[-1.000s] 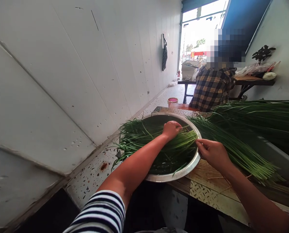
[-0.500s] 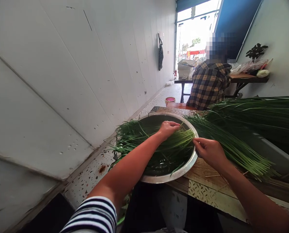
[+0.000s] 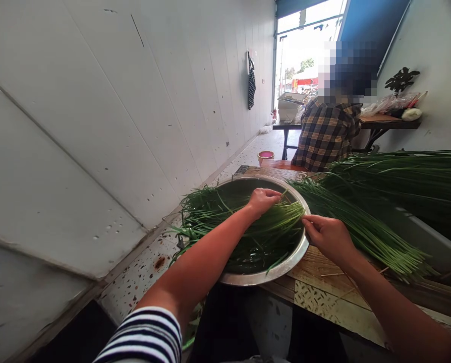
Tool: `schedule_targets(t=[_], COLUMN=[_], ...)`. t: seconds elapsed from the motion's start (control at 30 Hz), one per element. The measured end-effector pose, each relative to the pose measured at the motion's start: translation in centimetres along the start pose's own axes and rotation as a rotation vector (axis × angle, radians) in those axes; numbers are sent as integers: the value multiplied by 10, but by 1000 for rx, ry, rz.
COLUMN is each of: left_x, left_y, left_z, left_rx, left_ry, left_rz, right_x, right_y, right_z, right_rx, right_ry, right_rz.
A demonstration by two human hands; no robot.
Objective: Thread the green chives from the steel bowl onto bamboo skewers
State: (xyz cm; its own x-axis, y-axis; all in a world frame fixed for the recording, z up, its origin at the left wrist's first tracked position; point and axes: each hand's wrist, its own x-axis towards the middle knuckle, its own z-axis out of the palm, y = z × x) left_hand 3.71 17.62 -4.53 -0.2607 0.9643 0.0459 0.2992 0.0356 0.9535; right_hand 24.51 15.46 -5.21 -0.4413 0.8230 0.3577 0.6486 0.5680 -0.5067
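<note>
A wide steel basin (image 3: 286,266) sits on the corner of a wooden table (image 3: 324,282) and holds long green chives (image 3: 218,214) that hang over its left rim. My left hand (image 3: 262,199) reaches into the basin, its fingers closed on a bunch of the chives. At the basin's right rim my right hand (image 3: 326,236) pinches the pale cut ends of the same bunch.
A big heap of chives (image 3: 392,201) covers the table to the right. A white panel wall (image 3: 115,126) runs along the left. Beyond the table a person in a plaid shirt (image 3: 326,133) sits facing away, near a dark table (image 3: 384,123) and a pink bucket (image 3: 268,156).
Both hands stay on the bunch in the basin, shifted only slightly. The view has swung a little since the earliest frame.
</note>
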Motion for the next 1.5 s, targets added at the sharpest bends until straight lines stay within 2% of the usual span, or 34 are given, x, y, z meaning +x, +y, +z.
schedule_targets(t=[0.83,1.2,1.5], left_x=[-2,-5,-7], left_y=[1,2,3], left_z=[0,-1,-1], left_rx=[90,221,274], left_ry=[1,40,29], left_rz=[57,160,236], right_x=[-1,0,0], right_y=[-2,-5,-4], right_z=[-2,-5,-4], right_rx=[-5,-7,-14], right_ry=[3,-48,-33], right_rz=[-28,-2,4])
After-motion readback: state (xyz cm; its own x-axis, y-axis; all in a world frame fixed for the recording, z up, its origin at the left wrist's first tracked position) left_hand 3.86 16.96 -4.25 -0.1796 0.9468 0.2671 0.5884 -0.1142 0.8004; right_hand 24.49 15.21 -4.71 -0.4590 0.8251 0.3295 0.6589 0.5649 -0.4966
